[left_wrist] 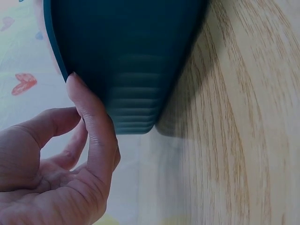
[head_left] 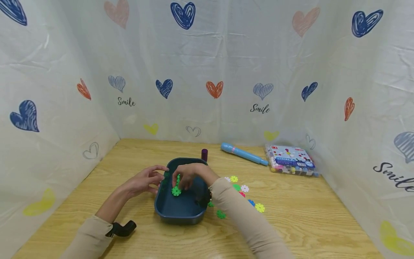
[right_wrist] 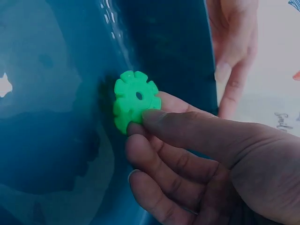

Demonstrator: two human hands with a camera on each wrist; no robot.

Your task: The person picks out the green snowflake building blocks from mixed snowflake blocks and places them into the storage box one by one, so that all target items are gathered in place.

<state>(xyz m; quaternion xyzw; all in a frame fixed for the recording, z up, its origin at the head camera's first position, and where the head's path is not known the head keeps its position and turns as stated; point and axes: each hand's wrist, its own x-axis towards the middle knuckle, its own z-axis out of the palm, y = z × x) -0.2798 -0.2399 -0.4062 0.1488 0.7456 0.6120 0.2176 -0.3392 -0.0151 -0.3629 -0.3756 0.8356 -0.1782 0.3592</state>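
Observation:
A dark teal plastic bin [head_left: 180,217] stands on the wooden table, its long side running away from me. Inside it, my right hand [head_left: 189,174] pinches a green snowflake-shaped disc [right_wrist: 137,96] between thumb and fingertips, near the bin's left wall. More green [head_left: 178,178] shows just beyond that disc in the head view, partly behind the fingers. My left hand [head_left: 145,181] is beside the bin's left wall, fingers loosely bent, with one fingertip right at the rim [left_wrist: 58,61]. Nothing is held in that hand.
Right of the bin lie several loose snowflake discs, among them yellow [head_left: 260,207], white [head_left: 244,188] and green [head_left: 221,214]. Behind it stands a dark purple cylinder [head_left: 204,154]. A light blue stick [head_left: 244,154] and a clear boxed toy set [head_left: 292,160] lie at the back right.

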